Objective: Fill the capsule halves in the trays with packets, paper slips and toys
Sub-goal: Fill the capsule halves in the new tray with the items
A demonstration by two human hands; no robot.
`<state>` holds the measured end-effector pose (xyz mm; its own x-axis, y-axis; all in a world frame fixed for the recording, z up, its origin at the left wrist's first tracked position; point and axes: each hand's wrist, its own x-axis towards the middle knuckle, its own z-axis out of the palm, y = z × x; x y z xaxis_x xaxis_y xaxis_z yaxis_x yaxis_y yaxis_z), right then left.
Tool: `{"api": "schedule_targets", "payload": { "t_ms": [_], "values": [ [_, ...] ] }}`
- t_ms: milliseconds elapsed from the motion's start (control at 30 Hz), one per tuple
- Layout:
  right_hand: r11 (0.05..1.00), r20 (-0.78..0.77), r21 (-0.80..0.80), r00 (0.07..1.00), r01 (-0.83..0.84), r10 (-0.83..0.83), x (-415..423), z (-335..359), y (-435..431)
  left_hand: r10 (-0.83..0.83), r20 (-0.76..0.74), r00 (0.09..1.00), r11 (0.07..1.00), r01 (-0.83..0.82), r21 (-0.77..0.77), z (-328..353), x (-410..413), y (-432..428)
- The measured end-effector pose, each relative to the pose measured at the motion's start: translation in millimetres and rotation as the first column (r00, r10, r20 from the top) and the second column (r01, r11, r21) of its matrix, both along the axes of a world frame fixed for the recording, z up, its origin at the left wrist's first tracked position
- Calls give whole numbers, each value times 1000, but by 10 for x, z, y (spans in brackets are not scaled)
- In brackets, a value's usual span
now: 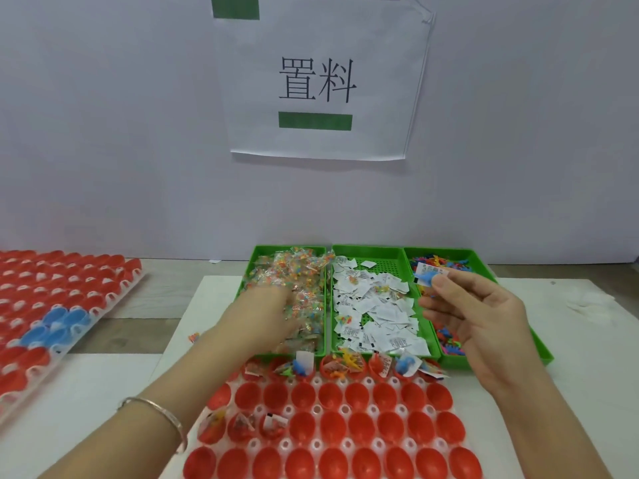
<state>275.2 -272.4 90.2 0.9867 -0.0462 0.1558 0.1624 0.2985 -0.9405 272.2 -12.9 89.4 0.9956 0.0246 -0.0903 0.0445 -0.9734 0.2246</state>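
Observation:
A white tray (316, 409) of red capsule halves (332, 426) lies in front of me; its far row and three cups at the left of the third row hold packets, slips and toys. Behind it stand three green bins: clear candy packets (297, 271), white paper slips (373, 305) and small coloured toys (446, 337). My left hand (266, 316) is blurred and reaches down into the packet bin; what it holds is hidden. My right hand (473, 312) hovers over the toy bin, pinching a blue toy (427, 276) and a paper slip (432, 270) between thumb and forefinger.
A second tray (114, 299) of red capsule halves with a few blue ones (58, 323) lies at the left on the wooden table. A white mat (570, 357) covers the work area. A wall with a paper sign (318, 81) rises right behind the bins.

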Motion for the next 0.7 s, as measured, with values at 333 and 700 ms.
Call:
{"api": "schedule_targets", "payload": {
  "t_ms": [333,700],
  "values": [
    [996,19,-91,1000,9,-7,-68,-11,105,47,24,999,999,-47,16,-249,43,76],
    [970,-39,-170,985,-175,170,-140,6,219,113,102,988,424,45,-904,46,-229,-252]
  ]
}}
